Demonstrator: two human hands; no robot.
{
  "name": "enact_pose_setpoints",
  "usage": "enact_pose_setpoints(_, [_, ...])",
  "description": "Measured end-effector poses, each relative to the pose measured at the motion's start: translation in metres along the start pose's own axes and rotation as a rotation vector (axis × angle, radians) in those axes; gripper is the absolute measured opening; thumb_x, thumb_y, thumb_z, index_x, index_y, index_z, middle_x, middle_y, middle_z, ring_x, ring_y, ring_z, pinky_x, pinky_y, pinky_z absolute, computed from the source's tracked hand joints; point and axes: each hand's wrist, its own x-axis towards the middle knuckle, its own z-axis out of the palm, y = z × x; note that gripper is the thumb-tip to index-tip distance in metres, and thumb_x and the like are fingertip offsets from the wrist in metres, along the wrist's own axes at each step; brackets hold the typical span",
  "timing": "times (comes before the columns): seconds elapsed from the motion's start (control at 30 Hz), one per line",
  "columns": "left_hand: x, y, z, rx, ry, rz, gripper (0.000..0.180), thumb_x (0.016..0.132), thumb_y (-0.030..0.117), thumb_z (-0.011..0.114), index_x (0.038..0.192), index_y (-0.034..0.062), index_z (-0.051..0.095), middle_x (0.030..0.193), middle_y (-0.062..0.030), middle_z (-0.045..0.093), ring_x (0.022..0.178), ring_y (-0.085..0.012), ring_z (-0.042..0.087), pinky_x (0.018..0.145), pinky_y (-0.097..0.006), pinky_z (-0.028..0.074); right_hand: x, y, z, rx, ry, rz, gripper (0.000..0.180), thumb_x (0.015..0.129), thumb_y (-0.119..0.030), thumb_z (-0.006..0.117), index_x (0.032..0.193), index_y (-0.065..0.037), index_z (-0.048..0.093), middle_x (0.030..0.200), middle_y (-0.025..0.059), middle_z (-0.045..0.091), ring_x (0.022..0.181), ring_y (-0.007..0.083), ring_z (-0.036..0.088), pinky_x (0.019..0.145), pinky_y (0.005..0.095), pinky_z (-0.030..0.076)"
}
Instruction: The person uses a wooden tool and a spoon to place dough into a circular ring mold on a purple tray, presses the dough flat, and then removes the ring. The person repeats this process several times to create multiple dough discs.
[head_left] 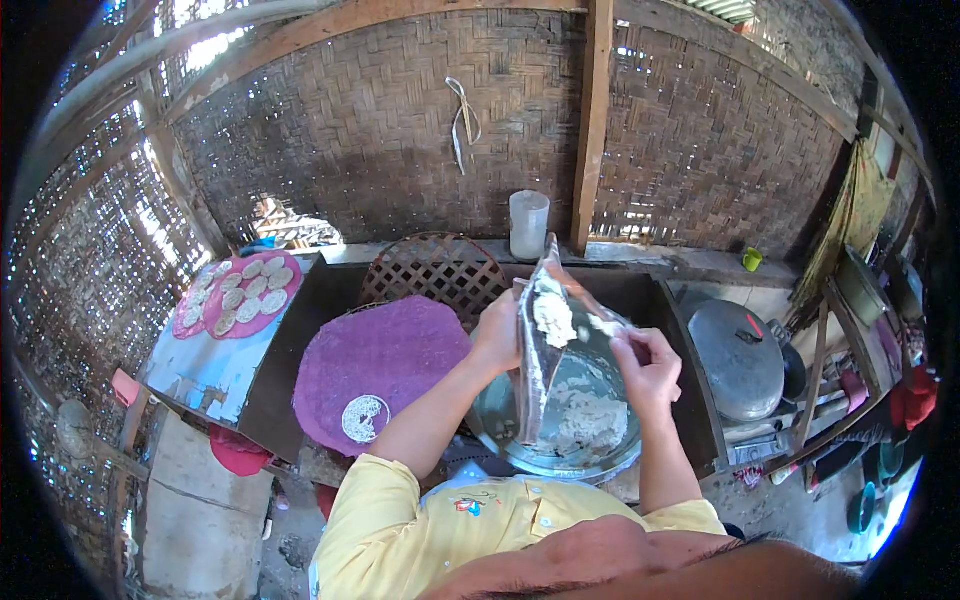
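Note:
In my left hand (497, 335) is a long dark wooden tool (531, 385), tilted upright over a metal basin (490, 440). White, crumbly dough (553, 318) is heaped on the tool's upper part. My right hand (650, 368) is closed, thumb and fingers pinched beside a whitish smear at the end of a brown arm (585, 297). That arm slants down from the tool's top; whether my fingers grip it or a bit of dough is unclear. More white dough (592, 420) lies on the basin's floor, below my hands.
Left of the basin, a purple cloth (375, 350) bears a white ring (365, 418) with pale strands in it. Farther left, round pale discs (249, 300) lie on pink cloth. Behind stand a lattice basket (435, 265) and a whitish container (528, 225). A lidded pot (737, 360) is at right.

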Motion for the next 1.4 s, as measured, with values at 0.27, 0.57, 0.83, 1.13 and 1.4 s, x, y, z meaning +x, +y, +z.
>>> enact_pose_setpoints(0.27, [0.017, -0.087, 0.012, -0.478, -0.054, -0.176, 0.027, 0.078, 0.017, 0.054, 0.101, 0.0033, 0.057, 0.090, -0.0058, 0.062, 0.082, -0.0140, 0.057, 0.073, -0.029, 0.045, -0.026, 0.006, -0.009, -0.045, -0.242, -0.104, 0.020, 0.067, -0.009, 0.073, 0.080, 0.001, 0.062, 0.062, 0.0055, 0.060, 0.052, 0.0085, 0.055, 0.047, 0.0213, 0.042])
enact_pose_setpoints(0.57, [0.005, -0.029, 0.025, -0.992, -0.002, -0.466, 0.025, 0.077, 0.021, 0.055, 0.092, 0.0026, 0.058, 0.083, -0.0084, 0.061, 0.078, -0.0190, 0.060, 0.071, -0.031, 0.046, -0.008, 0.012, 0.000, -0.362, -0.033, -0.314, 0.018, 0.068, -0.011, 0.072, 0.077, 0.001, 0.062, 0.063, 0.0121, 0.060, 0.050, 0.0161, 0.058, 0.047, 0.0252, 0.046])
enact_pose_setpoints(0.83, [0.025, -0.080, 0.053, -0.840, -0.193, -0.464, 0.026, 0.086, 0.015, 0.045, 0.106, 0.0020, 0.053, 0.093, -0.0127, 0.059, 0.076, -0.0222, 0.060, 0.067, -0.034, 0.051, -0.005, 0.033, -0.029, -0.207, -0.074, 0.058, 0.017, 0.070, -0.014, 0.070, 0.077, 0.000, 0.064, 0.059, 0.0045, 0.057, 0.054, 0.0061, 0.049, 0.050, 0.0205, 0.040])
enact_pose_setpoints(1.13, [0.022, -0.088, 0.029, -0.559, -0.273, -0.141, 0.027, 0.088, 0.009, 0.038, 0.110, 0.0000, 0.051, 0.094, -0.0107, 0.059, 0.080, -0.0168, 0.058, 0.069, -0.030, 0.048, -0.023, 0.032, -0.031, -0.231, -0.204, 0.073, 0.020, 0.071, -0.017, 0.070, 0.077, 0.000, 0.063, 0.058, 0.0037, 0.057, 0.052, 0.0063, 0.049, 0.048, 0.0222, 0.040])
enact_pose_setpoints(1.4, [0.016, -0.033, 0.018, -0.588, -0.252, -0.325, 0.025, 0.082, 0.003, 0.050, 0.106, 0.0011, 0.054, 0.096, -0.0041, 0.059, 0.083, -0.0105, 0.055, 0.074, -0.026, 0.046, -0.014, 0.035, -0.032, -0.278, -0.150, 0.112, 0.017, 0.071, -0.013, 0.070, 0.078, 0.001, 0.063, 0.063, 0.0028, 0.059, 0.057, 0.0053, 0.050, 0.052, 0.0207, 0.041])
